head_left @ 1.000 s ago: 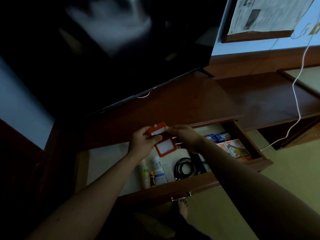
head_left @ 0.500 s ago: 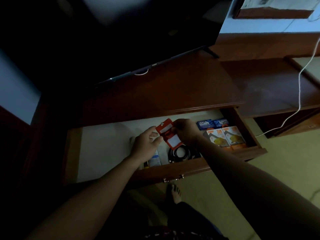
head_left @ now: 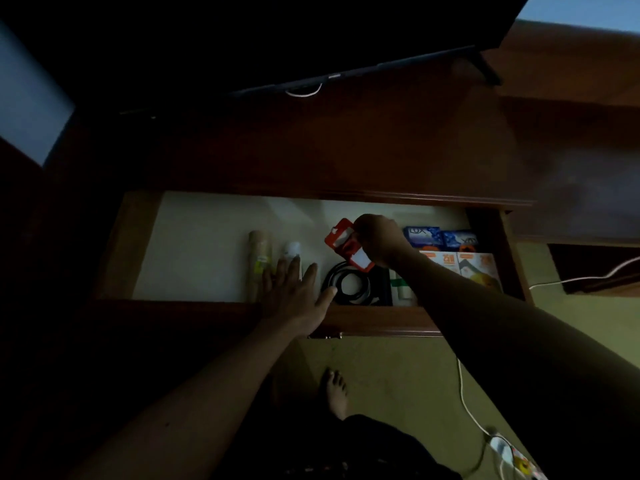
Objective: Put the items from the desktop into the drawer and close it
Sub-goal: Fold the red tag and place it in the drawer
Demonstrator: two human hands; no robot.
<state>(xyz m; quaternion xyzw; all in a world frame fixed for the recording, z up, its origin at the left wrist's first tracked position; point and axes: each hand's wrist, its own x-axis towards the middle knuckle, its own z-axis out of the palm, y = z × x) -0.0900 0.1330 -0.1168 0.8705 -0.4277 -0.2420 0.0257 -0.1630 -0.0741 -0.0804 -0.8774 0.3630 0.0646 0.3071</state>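
Red card holder (head_left: 348, 244) over the open drawer (head_left: 221, 308)

Right hand (head_left: 379, 239) pinches it mid-frame; left hand (head_left: 294, 289) (fingers spread flat) rests lower, beside a black cable coil (head_left: 349, 284).

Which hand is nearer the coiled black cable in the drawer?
Left. The left hand lies flat beside the coiled black cable, thumb at its edge; the right hand is above it, holding the red card holder.

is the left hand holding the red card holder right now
No, the left hand lies open over the drawer's front edge, while the right hand alone pinches the red card holder.
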